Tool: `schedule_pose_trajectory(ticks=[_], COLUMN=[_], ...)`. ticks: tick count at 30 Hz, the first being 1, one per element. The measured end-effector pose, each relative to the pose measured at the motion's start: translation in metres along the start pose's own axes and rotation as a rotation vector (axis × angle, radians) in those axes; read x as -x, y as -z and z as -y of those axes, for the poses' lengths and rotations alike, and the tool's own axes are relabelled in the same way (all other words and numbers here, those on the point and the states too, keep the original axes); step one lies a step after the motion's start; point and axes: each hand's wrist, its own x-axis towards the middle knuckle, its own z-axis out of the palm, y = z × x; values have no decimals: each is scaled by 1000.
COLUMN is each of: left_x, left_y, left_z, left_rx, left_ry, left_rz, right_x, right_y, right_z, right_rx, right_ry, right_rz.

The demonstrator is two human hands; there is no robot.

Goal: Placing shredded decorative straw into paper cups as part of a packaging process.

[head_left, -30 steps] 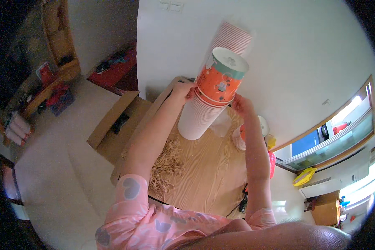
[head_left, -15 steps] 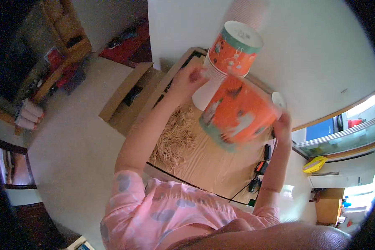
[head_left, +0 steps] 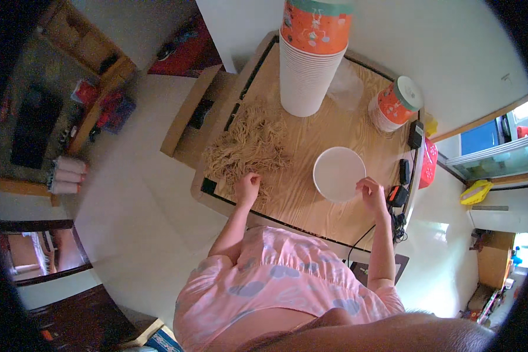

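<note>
A round white-lined paper bucket (head_left: 337, 174) stands mouth-up on the wood-grain table. My right hand (head_left: 372, 193) is at its right rim, thumb and fingers pinched on the edge. To the left lies a loose heap of tan crinkled paper strands (head_left: 249, 144). My left hand (head_left: 248, 188) rests at the heap's near edge with its fingers curled closed; what they hold, if anything, is hidden. Behind the bucket rises a tall stack of upside-down paper buckets (head_left: 311, 76), white below, with an orange and green patterned one on top.
A shorter stack of patterned buckets (head_left: 395, 102) stands at the table's back right. Black adapters (head_left: 405, 171) and cables lie along the right edge. Crumpled clear plastic (head_left: 346, 88) is beside the tall stack. An open cardboard box (head_left: 188, 126) sits left of the table.
The orange bucket held up before the stack is now down on the table, mouth up. My left hand has come down toward me to the strands; my right hand has lowered with the bucket.
</note>
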Motion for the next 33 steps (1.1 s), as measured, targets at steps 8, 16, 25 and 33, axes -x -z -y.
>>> schedule_pose_trajectory(ticks=[8,16,25,33], left_x=[-23,-62,-55,-60], left_y=[-11,-22,36,-30], left_z=[-28,21,-190,-49], left_rx=[-201,-215,789,-290], left_ry=[1,9,44,73], left_rz=[-60,-186,-113,57], right_x=[1,28,52,67], right_y=[7,11,27,-21], right_z=[16,26,27,72], right_rx=[-31,-161,-574,-669], right_ry=[-45,-83,-85,-63], right_rz=[-196,-147,-197,111])
